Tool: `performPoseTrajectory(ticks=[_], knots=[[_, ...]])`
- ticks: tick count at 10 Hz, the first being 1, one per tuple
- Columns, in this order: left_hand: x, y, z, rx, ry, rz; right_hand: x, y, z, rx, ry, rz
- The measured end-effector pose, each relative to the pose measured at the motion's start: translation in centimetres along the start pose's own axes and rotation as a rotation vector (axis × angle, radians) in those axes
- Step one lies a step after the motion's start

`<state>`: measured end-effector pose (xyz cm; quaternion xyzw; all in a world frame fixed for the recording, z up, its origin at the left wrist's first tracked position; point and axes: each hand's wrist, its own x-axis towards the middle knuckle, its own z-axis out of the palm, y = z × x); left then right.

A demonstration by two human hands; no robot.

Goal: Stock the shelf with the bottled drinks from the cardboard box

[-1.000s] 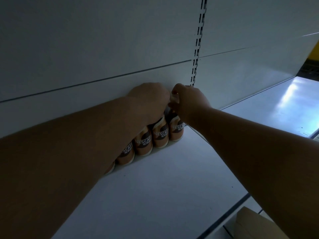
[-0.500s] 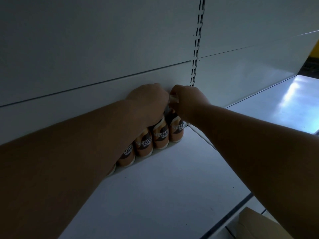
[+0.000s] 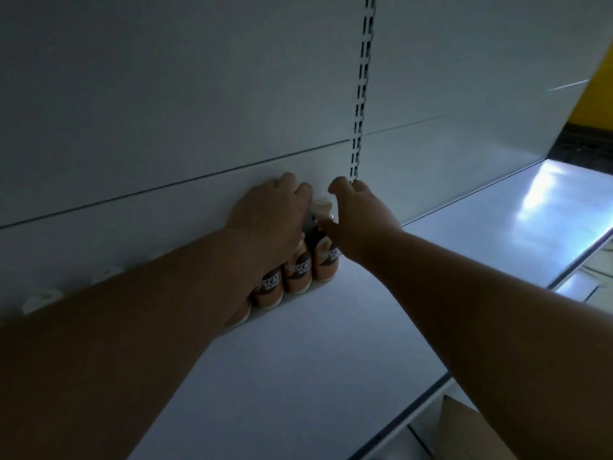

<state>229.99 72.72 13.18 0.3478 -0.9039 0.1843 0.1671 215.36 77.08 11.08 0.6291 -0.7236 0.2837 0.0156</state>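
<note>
- Shelf: white, flat metal deck, dimly lit; serves as the landmark for all entries below. Its front edge runs diagonally toward the lower right.
- Back panel: white, rising from the rear of the shelf, with one horizontal seam across it.
- Slotted upright: vertical strip with punched holes, set in the back panel above the shelf's rear edge.
- Bottled drinks: row of small bottles with orange-brown labels and partly legible white lettering, standing upright at the rear of the shelf against the back panel. Bottles touch side by side; the row runs leftward behind the left forearm, where pale caps show above it.
- End bottle: rightmost of the row, upright on the shelf, pale cap visible between the two hands.
- Left hand: palm down over the tops of the bottles just left of the end bottle, fingers curled toward the back panel. Whether it grips a bottle cannot be told; the tops beneath it are hidden.
- Right hand: loosely spread beside the end bottle, fingertips near the back panel, thumb close to the bottle's neck. Not closed around it; actual contact cannot be told.
- Neighbouring shelf: to the right of the main shelf, same level, bare and reflecting bright light.
- Cardboard box: brown, below the shelf's front edge at the lower right; only a corner shows, contents hidden.
</note>
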Motion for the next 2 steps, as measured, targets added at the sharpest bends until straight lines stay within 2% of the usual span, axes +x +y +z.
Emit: performPoseTrajectory(ticks=[1,2], knots=[[-2.6,0.1,-1.1,-0.058,0.112,-0.010,-2.4,-0.7,-1.7,-0.005,-0.017,-0.066],[-6.5,1.1,-1.6,-0.094,0.121,-0.022,-4.9,-1.7,-3.0,0.019,-0.010,-0.083]])
